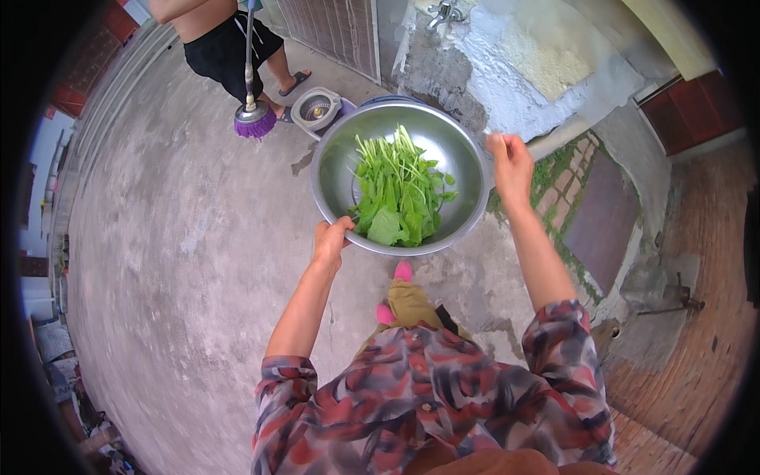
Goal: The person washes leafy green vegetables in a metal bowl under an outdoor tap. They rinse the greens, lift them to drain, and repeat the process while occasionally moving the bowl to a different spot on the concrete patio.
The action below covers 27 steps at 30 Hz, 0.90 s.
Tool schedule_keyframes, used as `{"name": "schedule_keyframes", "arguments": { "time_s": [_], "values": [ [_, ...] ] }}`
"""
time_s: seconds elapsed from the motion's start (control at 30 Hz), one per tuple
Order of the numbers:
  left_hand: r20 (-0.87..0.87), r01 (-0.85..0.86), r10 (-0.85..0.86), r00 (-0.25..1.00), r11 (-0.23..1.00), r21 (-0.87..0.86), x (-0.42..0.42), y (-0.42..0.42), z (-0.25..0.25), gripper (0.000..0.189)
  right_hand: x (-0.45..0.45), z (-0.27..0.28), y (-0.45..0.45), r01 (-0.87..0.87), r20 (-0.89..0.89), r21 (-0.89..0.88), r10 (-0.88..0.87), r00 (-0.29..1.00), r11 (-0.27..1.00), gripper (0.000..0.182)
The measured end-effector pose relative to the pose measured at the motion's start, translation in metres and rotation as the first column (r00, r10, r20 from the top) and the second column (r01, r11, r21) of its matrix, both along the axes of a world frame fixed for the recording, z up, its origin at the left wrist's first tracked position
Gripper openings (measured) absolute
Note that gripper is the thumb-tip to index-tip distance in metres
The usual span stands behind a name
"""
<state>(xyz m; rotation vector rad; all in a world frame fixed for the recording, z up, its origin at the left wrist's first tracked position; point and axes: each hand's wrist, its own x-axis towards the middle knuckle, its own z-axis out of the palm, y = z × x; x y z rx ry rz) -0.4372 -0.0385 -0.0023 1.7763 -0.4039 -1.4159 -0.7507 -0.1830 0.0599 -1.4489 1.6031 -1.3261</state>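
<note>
A wide stainless-steel basin [469,214] is held out in front of me, tilted so that its inside shows. Leafy green vegetables [404,190] lie in a bunch inside it, pale stems towards the far side and leaves towards me. My left hand [333,240] grips the near left rim, thumb over the edge. Just beyond the right rim is my right hand [512,166], raised, with its fingers drawn together. I see nothing between those fingertips.
A person [231,53] at the upper left holds a mop with a purple head [255,122]. Beside them a mop bucket [320,110] stands partly behind the basin. A metal tap [444,15] juts from the wall ahead. Brick paving [700,285] lies to the right.
</note>
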Motion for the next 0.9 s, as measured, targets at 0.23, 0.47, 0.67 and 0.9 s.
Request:
{"name": "schedule_keyframes", "arguments": {
  "time_s": [0.23, 0.47, 0.67, 0.9],
  "values": [
    [0.02, -0.018, 0.017, 1.0, 0.999, 0.037, 0.014, -0.038, 0.0, 0.026, 0.092, 0.082, -0.146, -0.003, -0.156, -0.32, -0.05, 0.987, 0.947, 0.042],
    [0.067, 0.119, -0.123, 0.99, 0.991, 0.059, 0.056, -0.086, 0.012, 0.027, 0.128, 0.114, -0.195, -0.003, -0.379, -0.249, -0.094, 0.921, 0.968, 0.042],
    [0.016, 0.279, -0.28, 0.96, 0.959, 0.055, 0.098, -0.119, 0.009, 0.029, 0.137, 0.13, -0.17, -0.003, -0.402, -0.232, -0.094, 0.911, 0.973, 0.034],
    [-0.016, 0.467, -0.467, 0.884, 0.884, 0.032, 0.162, -0.204, 0.009, 0.029, 0.137, 0.172, -0.18, 0.078, -0.594, -0.305, -0.253, 0.763, 0.949, 0.025]
  ]
}}
